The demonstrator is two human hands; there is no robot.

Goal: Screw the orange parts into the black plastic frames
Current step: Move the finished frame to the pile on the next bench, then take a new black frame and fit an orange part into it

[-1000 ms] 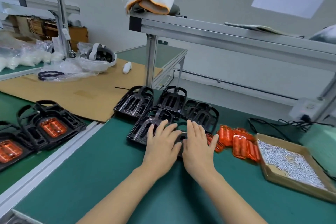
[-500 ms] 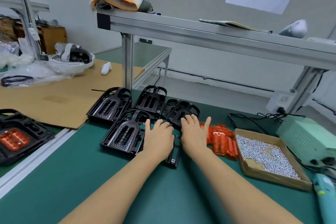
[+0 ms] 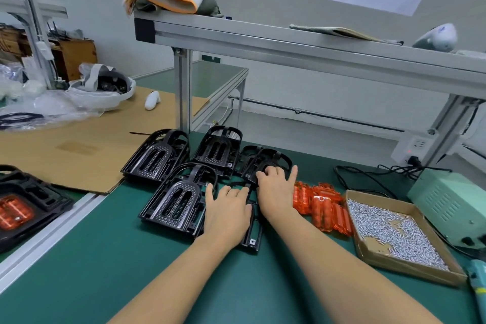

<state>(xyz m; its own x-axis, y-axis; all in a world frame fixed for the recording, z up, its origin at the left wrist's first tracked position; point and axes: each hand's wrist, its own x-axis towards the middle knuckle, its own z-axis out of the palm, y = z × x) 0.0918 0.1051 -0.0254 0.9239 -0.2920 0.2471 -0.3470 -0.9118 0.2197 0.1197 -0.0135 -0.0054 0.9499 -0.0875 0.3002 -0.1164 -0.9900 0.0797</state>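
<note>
Several empty black plastic frames lie in a cluster on the green mat; the front left one (image 3: 176, 200) lies flat. My left hand (image 3: 227, 216) rests palm down, fingers spread, on a flat black frame (image 3: 253, 237) that it mostly hides. My right hand (image 3: 274, 189) reaches further back, and its fingers curl over the arch of the rear right frame (image 3: 276, 159). A pile of loose orange parts (image 3: 323, 208) lies just right of my right wrist. Two frames with orange parts fitted (image 3: 15, 212) sit at the far left edge.
A cardboard tray (image 3: 410, 271) of small silver screws sits right of the orange parts. Behind it is a green power unit (image 3: 452, 200); a teal screwdriver (image 3: 477, 284) lies at the right edge. An aluminium post (image 3: 183, 92) and shelf (image 3: 315, 52) stand behind the frames. A cardboard sheet (image 3: 79, 144) lies to the left.
My right hand has slid forward off the flat frame onto the rear right frame and curled its fingers. My left hand stays on the flat frame. The view has swung to the right.
</note>
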